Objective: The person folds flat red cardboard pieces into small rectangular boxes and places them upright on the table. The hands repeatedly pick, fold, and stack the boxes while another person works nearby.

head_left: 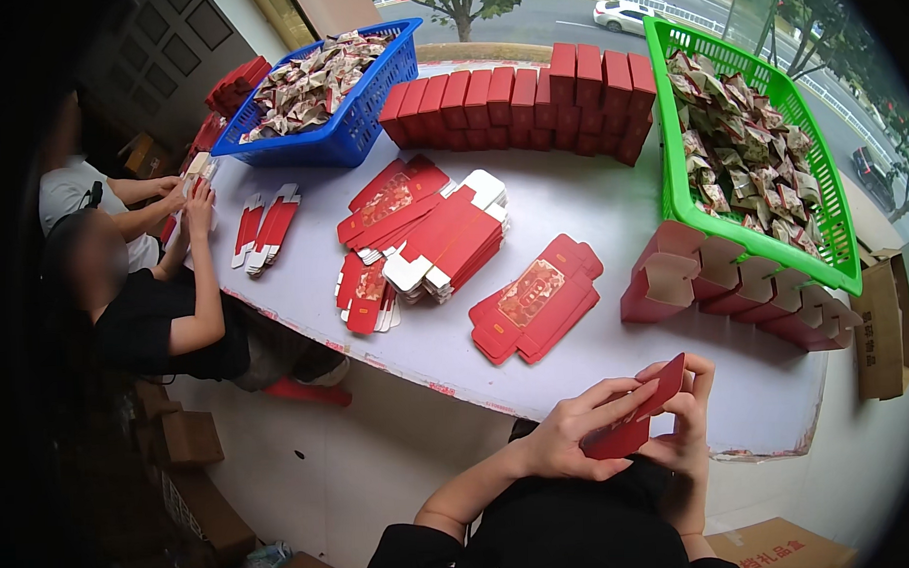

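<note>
Left hand (570, 435) and right hand (690, 426) both grasp one flat red carton blank (639, 413), fingers clenched on its edges, near the white table (592, 209) edge.

Red all over the pale lilac-white table (592, 204): flat red box blanks (535, 298) at centre carry a gold-patterned panel, white flaps showing on the stack (448, 239) beside them. Upper left, a bright blue basket (354, 127) of beige-and-red packets; upper right, a vivid green basket (687, 211), plain red boxes (528, 101) between.
</note>
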`<state>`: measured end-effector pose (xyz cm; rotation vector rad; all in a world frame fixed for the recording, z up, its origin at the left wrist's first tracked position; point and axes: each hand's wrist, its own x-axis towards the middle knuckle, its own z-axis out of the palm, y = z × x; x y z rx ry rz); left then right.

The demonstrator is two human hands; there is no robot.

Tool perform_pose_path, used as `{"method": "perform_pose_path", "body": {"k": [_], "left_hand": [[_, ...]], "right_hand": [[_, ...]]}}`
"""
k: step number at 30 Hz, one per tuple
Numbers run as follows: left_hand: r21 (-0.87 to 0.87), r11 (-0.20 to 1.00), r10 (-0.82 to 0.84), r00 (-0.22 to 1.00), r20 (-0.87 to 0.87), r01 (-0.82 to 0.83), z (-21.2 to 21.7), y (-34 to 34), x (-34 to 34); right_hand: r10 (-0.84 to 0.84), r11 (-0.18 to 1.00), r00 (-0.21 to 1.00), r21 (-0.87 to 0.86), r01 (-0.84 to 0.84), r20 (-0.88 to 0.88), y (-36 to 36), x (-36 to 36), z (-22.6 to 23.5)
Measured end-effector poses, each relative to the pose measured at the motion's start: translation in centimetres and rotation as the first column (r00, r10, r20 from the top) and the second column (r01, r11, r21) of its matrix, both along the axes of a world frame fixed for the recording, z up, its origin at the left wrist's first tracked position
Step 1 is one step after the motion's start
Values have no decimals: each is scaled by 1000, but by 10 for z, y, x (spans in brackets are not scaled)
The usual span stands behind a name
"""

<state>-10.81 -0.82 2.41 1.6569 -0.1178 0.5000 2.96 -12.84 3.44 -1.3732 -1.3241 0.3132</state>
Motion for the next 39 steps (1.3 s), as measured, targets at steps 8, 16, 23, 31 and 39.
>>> {"method": "perform_pose_path", "body": {"k": [8, 16, 23, 31, 39], "left_hand": [[-422, 880, 124, 963, -239, -218, -7, -4, -6], [-261, 928, 273, 962, -4, -264, -11, -3, 5], [-180, 907, 384, 923, -25, -382, -9, -8, 8], [-349, 869, 360, 932, -38, -350, -14, -8, 7], [194, 835, 523, 852, 14, -515, -1, 4, 9]], "right_hand": [[82, 989, 987, 137, -62, -139, -2, -5, -6], [203, 979, 953, 49, -197, -225, -10, -12, -31], [235, 969, 906, 157, -191, -351, -10, -15, -39], [261, 959, 934, 178, -221, -246, -11, -8, -44], [-41, 999, 903, 0, 45, -427, -5, -22, -20]]}}
